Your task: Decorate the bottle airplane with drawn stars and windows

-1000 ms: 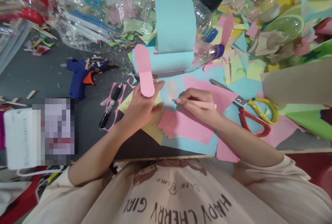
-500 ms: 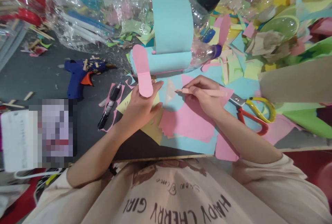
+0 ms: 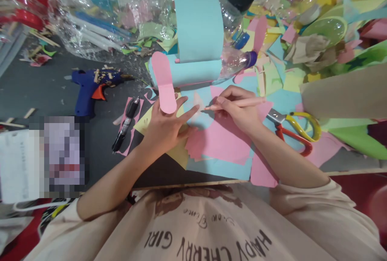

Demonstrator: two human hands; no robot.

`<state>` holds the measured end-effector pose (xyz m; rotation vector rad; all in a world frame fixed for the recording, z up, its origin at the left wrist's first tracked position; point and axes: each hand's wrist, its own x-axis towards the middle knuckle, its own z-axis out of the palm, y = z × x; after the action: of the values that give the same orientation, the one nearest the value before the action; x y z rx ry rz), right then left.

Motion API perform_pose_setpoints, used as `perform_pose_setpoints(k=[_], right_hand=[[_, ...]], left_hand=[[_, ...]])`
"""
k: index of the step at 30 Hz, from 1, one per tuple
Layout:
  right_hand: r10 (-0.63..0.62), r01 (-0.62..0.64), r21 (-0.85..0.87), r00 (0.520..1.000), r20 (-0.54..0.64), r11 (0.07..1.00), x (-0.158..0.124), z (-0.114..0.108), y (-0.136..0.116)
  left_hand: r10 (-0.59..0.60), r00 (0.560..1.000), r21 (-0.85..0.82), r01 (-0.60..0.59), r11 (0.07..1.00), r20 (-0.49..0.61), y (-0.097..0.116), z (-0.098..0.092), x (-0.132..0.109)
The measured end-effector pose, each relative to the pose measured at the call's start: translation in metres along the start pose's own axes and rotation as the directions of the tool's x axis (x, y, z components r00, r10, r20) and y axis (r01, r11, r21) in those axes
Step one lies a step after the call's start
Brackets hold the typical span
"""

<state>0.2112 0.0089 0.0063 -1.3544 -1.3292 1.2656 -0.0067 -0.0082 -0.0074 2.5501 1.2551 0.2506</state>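
Note:
In my right hand (image 3: 237, 107) is a light pink pencil (image 3: 249, 103), pinched with its dark tip pointing left. The tip is beside a small pale translucent triangular piece (image 3: 197, 101) lying on light blue paper (image 3: 222, 171). My left hand (image 3: 167, 126) rests on the papers with fingers spread, one fingertip at the triangle's lower edge. Pink paper (image 3: 228, 144) and a yellow sheet (image 3: 175, 154) lie below the hands. Behind stands a plastic bottle wrapped in blue paper (image 3: 196, 72), with a large blue wing (image 3: 198, 19). Its pink strip (image 3: 166, 85) overhangs my left hand.
On the left lie a blue glue gun (image 3: 87, 87) and a black pen (image 3: 125, 126). Scissors (image 3: 290, 130) with yellow and red handles are right of my right hand. Paper scraps (image 3: 269, 75) and clear plastic bottles crowd the back. The table edge (image 3: 193, 183) runs in front of me.
My left hand's fingers have spread, and one has reached right to the triangular piece. The pencil has tilted lower, its tip slightly down and left. The view has shifted slightly.

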Motion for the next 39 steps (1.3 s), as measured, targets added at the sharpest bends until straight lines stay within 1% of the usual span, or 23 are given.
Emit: perform_pose_setpoints(k=[5,9,14,20,26,31,36,39], right_hand=[[0.081,-0.082,0.033,0.996,0.044,0.996,0.003,0.0,0.001],[0.048,-0.047,-0.018,0.998,0.044,0.999,0.003,0.004,-0.001],[0.02,-0.011,-0.099,0.996,0.084,0.995,0.002,0.01,0.002],[0.038,-0.031,-0.065,0.993,0.111,0.997,0.002,0.01,0.004],[0.046,-0.034,-0.104,0.993,0.113,0.994,0.002,0.01,0.003],[0.012,-0.003,-0.118,0.997,0.08,0.993,0.002,0.01,0.003],[0.077,-0.062,-0.116,0.989,0.124,0.991,0.002,0.009,0.004],[0.059,-0.047,-0.115,0.993,0.102,0.992,0.002,0.008,0.003]], left_hand=[[-0.005,1.0,0.0,0.005,1.0,0.005,-0.001,-0.003,0.001],[-0.008,1.0,-0.023,0.008,1.0,0.0,0.0,-0.002,0.001],[-0.018,1.0,-0.022,0.019,1.0,0.008,0.001,-0.001,0.002],[-0.046,0.999,-0.045,0.047,0.998,0.011,0.001,0.001,0.002],[-0.048,0.999,-0.064,0.049,0.997,0.011,0.0,0.001,0.002],[-0.055,0.998,-0.078,0.055,0.995,-0.003,0.001,0.0,0.002],[-0.054,0.998,-0.082,0.055,0.995,0.009,0.001,0.0,0.002],[-0.063,0.998,-0.088,0.065,0.994,0.023,0.001,0.0,0.002]])
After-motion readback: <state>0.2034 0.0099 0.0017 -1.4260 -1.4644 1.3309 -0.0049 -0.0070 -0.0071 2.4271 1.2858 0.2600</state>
